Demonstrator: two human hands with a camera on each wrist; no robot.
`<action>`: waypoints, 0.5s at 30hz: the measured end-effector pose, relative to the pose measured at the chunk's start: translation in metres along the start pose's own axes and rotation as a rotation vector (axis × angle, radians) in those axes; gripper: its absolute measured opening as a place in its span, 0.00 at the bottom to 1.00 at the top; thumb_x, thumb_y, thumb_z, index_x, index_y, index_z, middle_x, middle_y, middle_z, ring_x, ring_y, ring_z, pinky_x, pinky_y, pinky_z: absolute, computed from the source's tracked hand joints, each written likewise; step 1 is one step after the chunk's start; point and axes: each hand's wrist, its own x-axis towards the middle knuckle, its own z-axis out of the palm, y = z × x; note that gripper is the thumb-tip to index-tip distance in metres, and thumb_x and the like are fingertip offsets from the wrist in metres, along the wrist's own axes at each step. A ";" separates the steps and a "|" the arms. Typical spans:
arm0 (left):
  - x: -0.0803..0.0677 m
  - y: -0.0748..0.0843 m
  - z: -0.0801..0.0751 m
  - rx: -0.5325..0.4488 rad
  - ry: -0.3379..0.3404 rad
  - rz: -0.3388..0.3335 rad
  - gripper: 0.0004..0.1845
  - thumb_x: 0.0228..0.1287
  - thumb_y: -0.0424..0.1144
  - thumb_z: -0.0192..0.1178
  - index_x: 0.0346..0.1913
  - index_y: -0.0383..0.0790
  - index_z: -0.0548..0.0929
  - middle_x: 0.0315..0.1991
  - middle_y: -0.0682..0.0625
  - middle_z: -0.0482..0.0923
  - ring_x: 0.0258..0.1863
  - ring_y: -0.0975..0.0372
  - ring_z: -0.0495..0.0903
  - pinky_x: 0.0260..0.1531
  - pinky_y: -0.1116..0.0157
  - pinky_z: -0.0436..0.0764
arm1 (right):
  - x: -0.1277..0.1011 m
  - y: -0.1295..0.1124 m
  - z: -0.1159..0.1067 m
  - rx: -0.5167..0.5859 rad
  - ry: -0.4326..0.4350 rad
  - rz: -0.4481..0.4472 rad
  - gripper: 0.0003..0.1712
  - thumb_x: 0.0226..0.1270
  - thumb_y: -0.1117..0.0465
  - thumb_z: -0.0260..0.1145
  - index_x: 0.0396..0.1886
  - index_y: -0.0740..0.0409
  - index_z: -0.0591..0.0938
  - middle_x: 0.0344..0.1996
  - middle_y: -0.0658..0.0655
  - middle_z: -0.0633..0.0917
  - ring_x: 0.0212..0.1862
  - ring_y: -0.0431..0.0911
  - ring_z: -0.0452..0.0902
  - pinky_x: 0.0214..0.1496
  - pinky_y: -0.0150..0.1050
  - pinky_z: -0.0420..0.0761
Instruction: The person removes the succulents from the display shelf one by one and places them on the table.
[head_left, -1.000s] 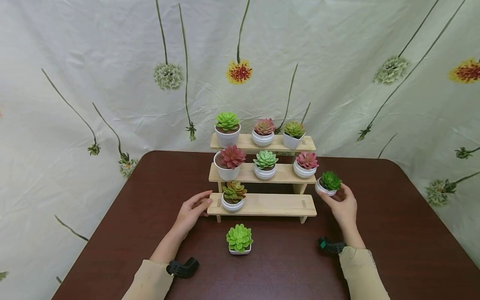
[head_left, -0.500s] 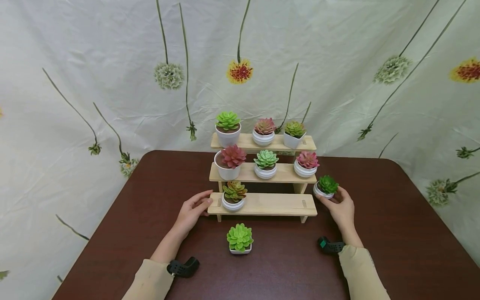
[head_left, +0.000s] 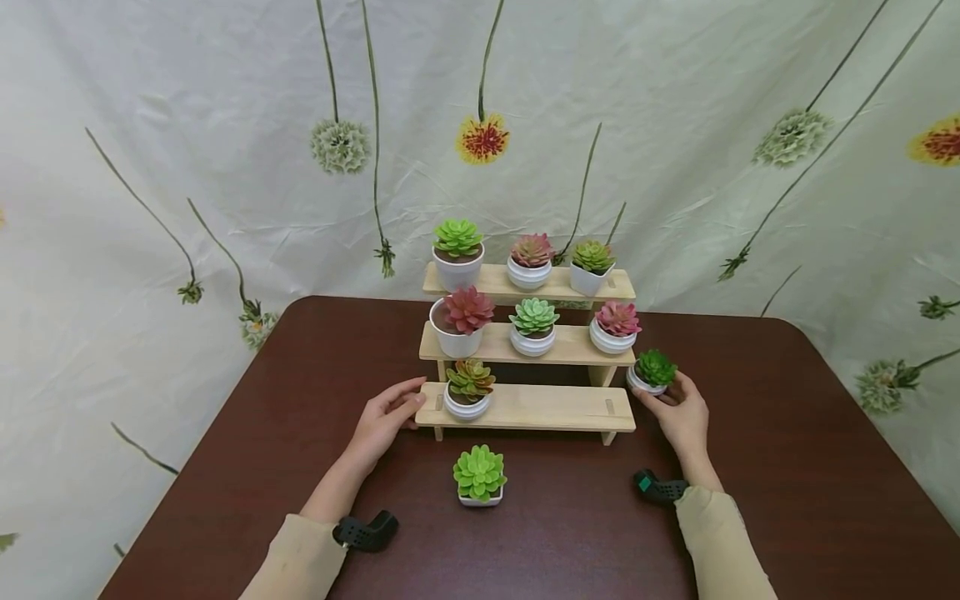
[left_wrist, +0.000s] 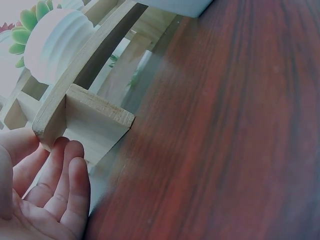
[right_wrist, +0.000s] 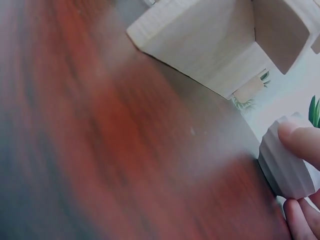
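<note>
- Fabric (head_left: pixel 420 100) printed with long-stemmed flowers hangs behind the scene.
- Dark reddish-brown table (head_left: pixel 570 533) with rounded far corners fills the foreground.
- Three-tier wooden stand (head_left: pixel 547 406) stands on the table near its far edge.
- Seven white-potted succulents line its tiers: three on top, three in the middle, and one, olive and rust (head_left: pixel 468 387), toward the left of the lowest shelf.
- Left hand (head_left: pixel 381 421), fingers bent, grips the left end of that lowest shelf.
- Right hand (head_left: pixel 684 417) pinches a ribbed white pot between thumb and fingers.
- Bright-green succulent (head_left: pixel 480 475) in a squarish white pot sits on the table in front of the stand.
- Dark-green succulent (head_left: pixel 654 369), in the right hand's pot, is just beside the stand's right end; whether the base touches the table cannot be told.
</note>
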 end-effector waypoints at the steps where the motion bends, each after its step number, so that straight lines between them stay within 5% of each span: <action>1: 0.002 -0.004 0.000 0.000 0.002 0.007 0.22 0.68 0.38 0.57 0.62 0.33 0.73 0.44 0.39 0.78 0.31 0.63 0.77 0.33 0.66 0.80 | 0.000 0.000 0.000 -0.001 0.000 0.003 0.40 0.54 0.60 0.73 0.64 0.68 0.66 0.54 0.71 0.75 0.51 0.60 0.76 0.39 0.19 0.74; 6: 0.005 -0.012 -0.001 0.007 0.010 0.011 0.22 0.67 0.41 0.58 0.61 0.36 0.74 0.43 0.41 0.78 0.31 0.62 0.77 0.34 0.66 0.80 | 0.002 -0.001 0.001 0.000 0.000 0.029 0.42 0.55 0.58 0.73 0.65 0.68 0.65 0.57 0.70 0.73 0.54 0.58 0.74 0.48 0.33 0.77; 10: 0.001 -0.003 -0.001 -0.006 0.001 -0.009 0.22 0.67 0.38 0.57 0.61 0.34 0.73 0.44 0.41 0.79 0.29 0.62 0.77 0.33 0.66 0.79 | 0.001 -0.005 0.000 0.041 0.028 0.057 0.44 0.55 0.56 0.73 0.67 0.66 0.63 0.60 0.68 0.71 0.57 0.58 0.72 0.55 0.45 0.74; 15: -0.005 0.012 0.002 0.005 -0.011 -0.002 0.22 0.68 0.35 0.55 0.62 0.29 0.71 0.43 0.39 0.78 0.29 0.62 0.76 0.33 0.66 0.80 | -0.002 -0.014 -0.002 0.090 0.095 0.058 0.45 0.55 0.54 0.73 0.68 0.64 0.63 0.61 0.68 0.70 0.59 0.58 0.70 0.57 0.49 0.72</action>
